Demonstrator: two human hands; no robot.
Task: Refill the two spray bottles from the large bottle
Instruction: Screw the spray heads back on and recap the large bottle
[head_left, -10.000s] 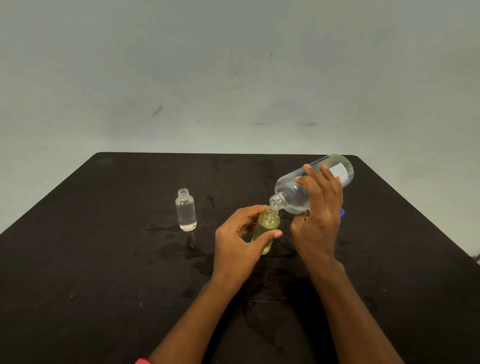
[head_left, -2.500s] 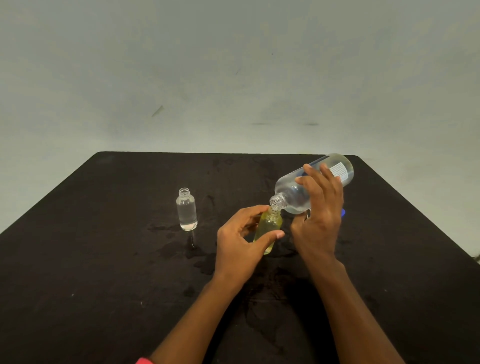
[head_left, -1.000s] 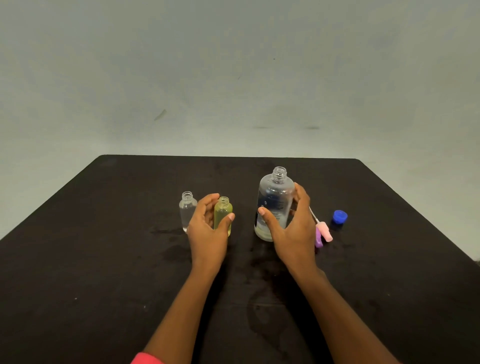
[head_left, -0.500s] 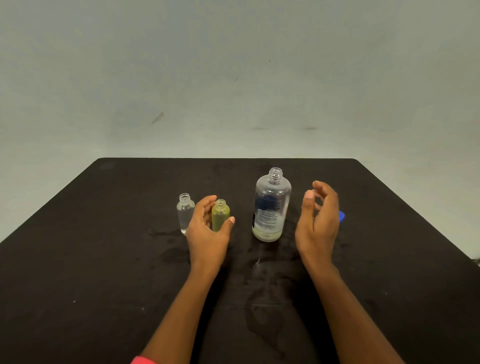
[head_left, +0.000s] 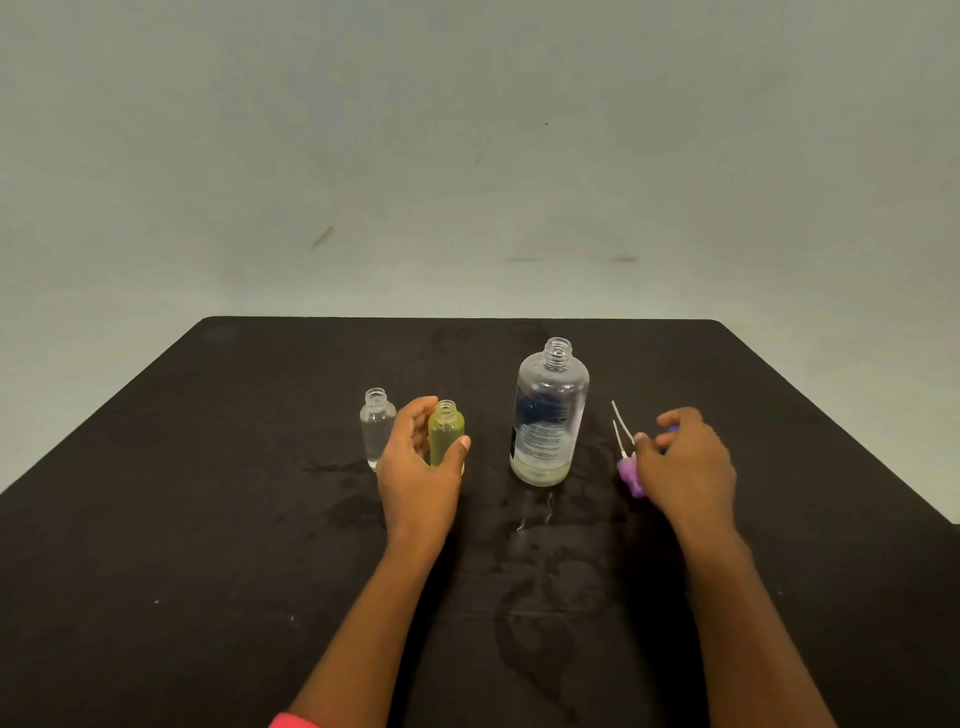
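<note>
Left hand (head_left: 415, 470) grips small yellow-tinted plastic bottle (head_left: 445, 430). Tall clear plastic bottle (head_left: 550, 410): label print unreadable. Right hand (head_left: 687, 462) at purple spray pumps (head_left: 628, 473), grip unclear.

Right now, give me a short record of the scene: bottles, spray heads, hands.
large bottle: upright, uncapped, nearly empty
yellow spray bottle: upright, open, held by left hand
clear spray bottle: upright, open, free
spray heads: lying on table, right of large bottle
right hand: at the spray heads, grip unclear
</note>
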